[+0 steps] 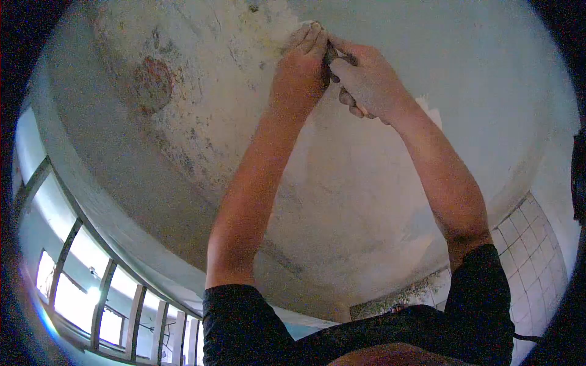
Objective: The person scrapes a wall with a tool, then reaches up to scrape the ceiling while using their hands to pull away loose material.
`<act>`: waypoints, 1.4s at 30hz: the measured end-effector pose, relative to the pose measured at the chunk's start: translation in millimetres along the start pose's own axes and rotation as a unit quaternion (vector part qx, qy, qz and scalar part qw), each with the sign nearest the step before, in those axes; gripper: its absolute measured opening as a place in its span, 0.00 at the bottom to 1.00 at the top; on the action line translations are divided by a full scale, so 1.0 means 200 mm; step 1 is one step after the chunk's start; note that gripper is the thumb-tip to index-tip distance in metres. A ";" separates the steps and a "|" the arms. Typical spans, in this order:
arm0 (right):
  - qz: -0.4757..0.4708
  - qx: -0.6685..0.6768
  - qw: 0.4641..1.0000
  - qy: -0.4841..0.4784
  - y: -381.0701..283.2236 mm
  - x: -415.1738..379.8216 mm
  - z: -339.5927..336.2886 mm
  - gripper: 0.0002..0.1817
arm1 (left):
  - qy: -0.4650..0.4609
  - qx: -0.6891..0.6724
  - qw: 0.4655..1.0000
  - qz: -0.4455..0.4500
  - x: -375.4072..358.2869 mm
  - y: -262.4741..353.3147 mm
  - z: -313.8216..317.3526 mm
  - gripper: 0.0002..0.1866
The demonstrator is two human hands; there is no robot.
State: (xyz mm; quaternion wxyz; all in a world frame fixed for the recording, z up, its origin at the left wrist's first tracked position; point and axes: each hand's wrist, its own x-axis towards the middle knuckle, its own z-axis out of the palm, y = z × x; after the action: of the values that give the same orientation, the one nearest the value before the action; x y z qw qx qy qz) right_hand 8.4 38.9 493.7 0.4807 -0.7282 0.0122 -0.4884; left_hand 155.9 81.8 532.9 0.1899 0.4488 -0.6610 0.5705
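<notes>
Both of my arms reach up to a plastered ceiling point(360, 165). My right hand point(369, 79) is closed around a dark-handled hand tool point(331, 64), mostly hidden between the hands. Pale dust or plaster coats the fingers. My left hand point(303, 58) is beside it, its fingers bent and pressed together at the tool's far side, close against the ceiling. What those fingers grip is hidden. Left of my left hand the surface is rough and stained, with a reddish-brown patch point(152, 84). Smoother pale plaster spreads around and below the hands.
Bright window openings with upright bars point(104, 296) line the lower left. A tiled wall point(528, 250) stands at the lower right. My dark-sleeved shoulders fill the bottom. A dark object point(578, 177) shows at the right edge.
</notes>
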 end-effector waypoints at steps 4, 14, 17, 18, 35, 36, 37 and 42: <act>0.013 -0.022 1.000 -0.011 -0.04 -0.03 -0.02 0.22 | -0.021 -0.047 0.998 -0.024 0.00 0.02 -0.02 0.25; -0.006 -0.056 0.997 -0.049 -0.10 0.01 -0.06 0.24 | -0.007 0.007 1.000 -0.015 0.05 0.00 -0.05 0.22; -0.014 -0.062 0.998 -0.029 -0.08 0.03 -0.05 0.25 | -0.022 0.007 0.999 -0.029 0.05 0.02 -0.05 0.21; -0.015 -0.064 0.997 -0.027 -0.08 0.04 -0.06 0.25 | -0.004 0.004 1.000 -0.027 0.05 0.01 -0.05 0.21; -0.019 -0.071 0.997 0.015 -0.13 0.06 0.01 0.14 | -0.043 0.016 0.999 -0.025 0.11 -0.07 -0.13 0.19; -0.015 -0.070 0.997 0.012 -0.11 0.08 0.02 0.14 | -0.053 0.046 0.997 0.001 0.12 -0.08 -0.13 0.19; -0.060 -0.074 0.995 0.027 -0.09 0.09 0.02 0.14 | -0.059 0.044 0.997 -0.002 0.10 -0.07 -0.13 0.19; -0.032 -0.086 0.996 0.017 -0.14 0.10 0.03 0.14 | 0.009 0.025 0.998 0.053 0.12 -0.13 -0.12 0.18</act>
State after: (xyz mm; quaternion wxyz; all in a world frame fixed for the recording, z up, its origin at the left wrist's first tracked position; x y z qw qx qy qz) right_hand 10.4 49.4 527.7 0.4000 -0.7584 0.0398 -0.5130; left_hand 158.0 96.6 574.0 0.1544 0.4124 -0.6675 0.6005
